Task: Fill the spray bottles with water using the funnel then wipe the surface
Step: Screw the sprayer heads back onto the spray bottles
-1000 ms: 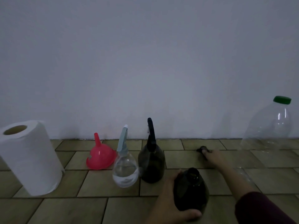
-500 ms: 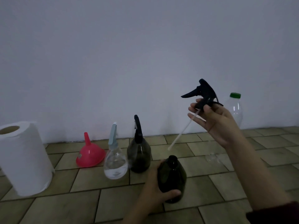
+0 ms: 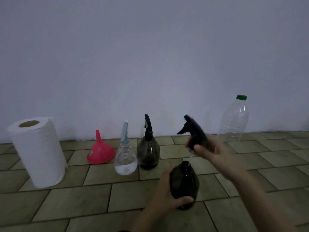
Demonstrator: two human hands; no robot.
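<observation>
Three spray bottles: left hand [image 3: 168, 191] grips the open dark one [image 3: 184, 183]; right hand [image 3: 211, 150] holds its trigger head [image 3: 194, 131]; clear one [image 3: 125, 158] holds water.

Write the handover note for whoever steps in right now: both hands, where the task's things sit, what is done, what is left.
Left hand grips the dark round spray bottle upright on the tiled floor; its neck is open.
Right hand holds the black trigger sprayer head above that neck, dip tube pointing at the opening.
Behind, in a row: white paper towel roll, red plastic funnel mouth down, clear spray bottle partly filled, second dark spray bottle, both capped. Clear green-capped water bottle far right.
Left: seat the head; wipe the floor.
</observation>
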